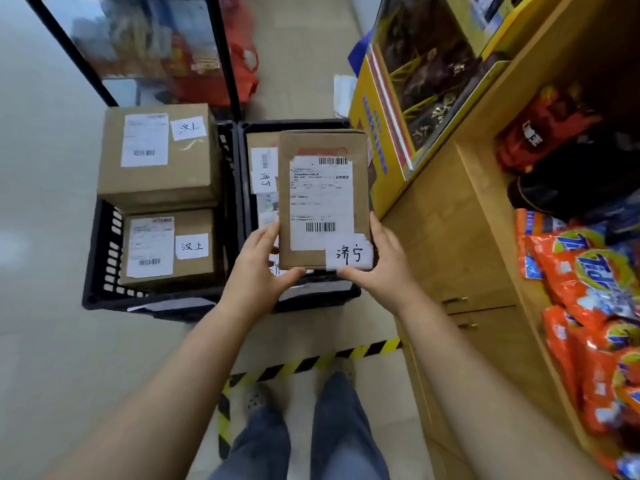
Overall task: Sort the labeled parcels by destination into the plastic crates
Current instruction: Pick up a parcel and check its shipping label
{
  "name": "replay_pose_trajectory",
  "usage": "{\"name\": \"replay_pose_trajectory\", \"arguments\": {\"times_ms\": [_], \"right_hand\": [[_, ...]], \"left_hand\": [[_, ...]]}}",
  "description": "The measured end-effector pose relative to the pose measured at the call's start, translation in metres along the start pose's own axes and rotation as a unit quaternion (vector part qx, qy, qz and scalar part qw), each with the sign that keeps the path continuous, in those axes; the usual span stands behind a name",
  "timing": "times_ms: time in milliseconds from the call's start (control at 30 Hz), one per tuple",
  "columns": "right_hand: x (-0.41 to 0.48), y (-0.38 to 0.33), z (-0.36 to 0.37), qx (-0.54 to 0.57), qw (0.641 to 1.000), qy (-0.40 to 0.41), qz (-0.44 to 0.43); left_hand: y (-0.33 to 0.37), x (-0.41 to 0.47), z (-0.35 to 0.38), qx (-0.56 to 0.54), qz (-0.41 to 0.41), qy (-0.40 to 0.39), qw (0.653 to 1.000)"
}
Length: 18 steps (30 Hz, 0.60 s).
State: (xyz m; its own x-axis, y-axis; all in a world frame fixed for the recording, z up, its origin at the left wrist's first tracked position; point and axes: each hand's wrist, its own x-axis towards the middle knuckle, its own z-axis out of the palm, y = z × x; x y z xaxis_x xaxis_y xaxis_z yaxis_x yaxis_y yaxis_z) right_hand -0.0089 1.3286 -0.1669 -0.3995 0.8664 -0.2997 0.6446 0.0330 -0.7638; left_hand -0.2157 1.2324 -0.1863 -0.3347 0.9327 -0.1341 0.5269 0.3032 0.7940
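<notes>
I hold a brown cardboard parcel (322, 199) with a white shipping label and a handwritten destination tag over the right black plastic crate (322, 296). My left hand (263, 268) grips its near left corner, thumb under the front edge. My right hand (381, 261) grips the near right corner by the tag. Under it in that crate lies another labeled parcel (263, 161), mostly hidden. The left black crate (104, 258) holds two labeled parcels: a large one at the back (157, 154) and a smaller one at the front (169, 247).
A wooden shelf unit (460, 237) stands on the right with orange detergent bags (588, 299) and a yellow display box (398, 109). Black shelf posts and a red bag (239, 64) stand behind the crates. Yellow-black tape (311, 362) marks the floor by my feet.
</notes>
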Motion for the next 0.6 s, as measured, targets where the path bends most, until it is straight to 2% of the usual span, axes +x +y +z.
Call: {"name": "replay_pose_trajectory", "arguments": {"times_ms": [233, 600], "right_hand": [[0.053, 0.053, -0.022, 0.004, 0.998, -0.063, 0.013], [0.106, 0.104, -0.022, -0.009, 0.996, -0.087, 0.031]], "left_hand": [[0.002, 0.032, 0.061, 0.002, -0.060, 0.015, 0.998], [-0.020, 0.074, 0.118, -0.007, -0.122, 0.001, 0.993]]}}
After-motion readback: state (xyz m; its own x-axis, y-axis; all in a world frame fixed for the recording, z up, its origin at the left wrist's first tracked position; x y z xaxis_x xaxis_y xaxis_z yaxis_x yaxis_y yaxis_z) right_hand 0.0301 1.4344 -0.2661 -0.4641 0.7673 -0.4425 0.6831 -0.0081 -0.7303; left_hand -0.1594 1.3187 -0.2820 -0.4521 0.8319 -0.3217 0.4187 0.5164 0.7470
